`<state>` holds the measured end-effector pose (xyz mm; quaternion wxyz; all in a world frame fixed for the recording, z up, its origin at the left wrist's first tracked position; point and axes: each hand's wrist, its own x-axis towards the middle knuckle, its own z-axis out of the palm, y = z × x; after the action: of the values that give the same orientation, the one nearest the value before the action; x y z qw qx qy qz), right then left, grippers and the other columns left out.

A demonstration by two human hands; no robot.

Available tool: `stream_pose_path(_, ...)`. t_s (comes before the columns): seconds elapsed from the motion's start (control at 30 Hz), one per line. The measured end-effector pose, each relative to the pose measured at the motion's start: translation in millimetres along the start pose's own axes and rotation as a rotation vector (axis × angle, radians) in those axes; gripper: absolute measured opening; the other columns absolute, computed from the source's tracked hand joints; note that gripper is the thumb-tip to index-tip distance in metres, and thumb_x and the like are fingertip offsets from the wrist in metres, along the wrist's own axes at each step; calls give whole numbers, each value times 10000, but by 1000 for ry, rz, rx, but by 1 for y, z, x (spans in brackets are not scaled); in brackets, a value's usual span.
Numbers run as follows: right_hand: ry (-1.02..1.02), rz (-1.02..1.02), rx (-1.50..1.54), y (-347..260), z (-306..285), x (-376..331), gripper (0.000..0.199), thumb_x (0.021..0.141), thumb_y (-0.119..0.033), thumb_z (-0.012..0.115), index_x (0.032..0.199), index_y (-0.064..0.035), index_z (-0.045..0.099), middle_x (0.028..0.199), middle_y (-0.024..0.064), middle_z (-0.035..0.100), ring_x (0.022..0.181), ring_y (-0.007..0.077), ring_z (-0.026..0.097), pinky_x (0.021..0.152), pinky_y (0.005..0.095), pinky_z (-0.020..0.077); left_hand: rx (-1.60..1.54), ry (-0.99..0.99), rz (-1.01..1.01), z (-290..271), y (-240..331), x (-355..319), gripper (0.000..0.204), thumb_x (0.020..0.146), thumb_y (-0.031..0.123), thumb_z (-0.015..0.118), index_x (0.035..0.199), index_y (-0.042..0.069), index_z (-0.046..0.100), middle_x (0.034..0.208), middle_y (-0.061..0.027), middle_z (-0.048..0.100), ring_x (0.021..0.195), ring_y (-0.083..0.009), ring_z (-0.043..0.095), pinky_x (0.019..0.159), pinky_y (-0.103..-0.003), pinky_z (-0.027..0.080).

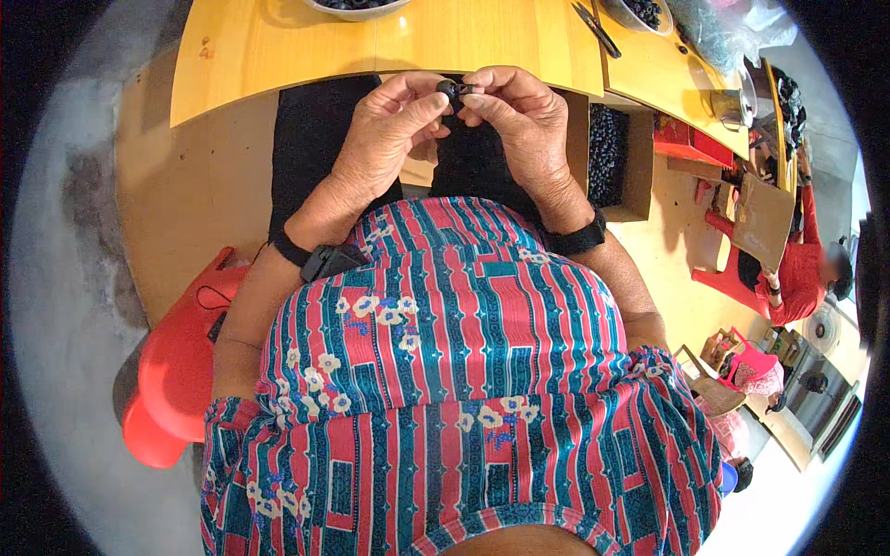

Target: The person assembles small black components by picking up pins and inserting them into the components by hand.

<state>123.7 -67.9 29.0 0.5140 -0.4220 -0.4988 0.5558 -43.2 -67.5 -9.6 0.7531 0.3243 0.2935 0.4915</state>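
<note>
Just in front of the table's near edge, over my lap, both hands meet at fingertip height. My left hand (394,125) pinches a small, round, glossy black part (447,89) between thumb and forefinger. Close against it, my right hand (524,120) grips a smaller black piece (467,90) with thumb and forefinger. The two black pieces touch or nearly touch; I cannot tell whether they are joined. Fingers hide much of both pieces, and their exact kind does not show.
On the yellow wooden table (482,37) stands a pale bowl (366,14) of black parts. To the right are a second bowl, a slim black tool (596,30) and clear plastic bags (742,32). A cardboard box (640,176) holds small black parts. A red chair (176,380) stands left; people sit right.
</note>
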Motion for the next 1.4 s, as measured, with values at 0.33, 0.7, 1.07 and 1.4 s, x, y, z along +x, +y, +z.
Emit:
stream_pose_path(0.33,40,-33,-63,-1,2,1,78,812,54,600,882,29,622,784,18,626,664,66,579,623,200,490,167,47,48,5,4,0,232,864,187,643,1037,41,593,807,-14,588,671,-71,597,467,-212,523)
stream_pose_path(0.7,23,-28,-26,-1,1,0,74,809,55,607,872,21,629,773,17,631,672,67,577,626,204,491,179,56,56,4,3,0,244,863,186,645,1044,29,597,811,-17,595,671,-75,593,493,-202,521)
stream_pose_path(1.07,-39,-32,-26,6,-4,0,142,810,67,608,941,26,643,849,62,655,689,99,597,651,221,507,218,38,35,0,3,-1,235,865,194,644,1020,19,613,811,-20,601,714,-71,589,574,-205,528)
stream_pose_path(1.4,46,-81,-156,3,2,-5,79,806,33,639,882,20,658,767,44,659,662,88,608,626,217,514,171,71,20,0,-2,1,225,863,176,642,1016,14,613,798,-25,601,707,-82,591,569,-204,521)
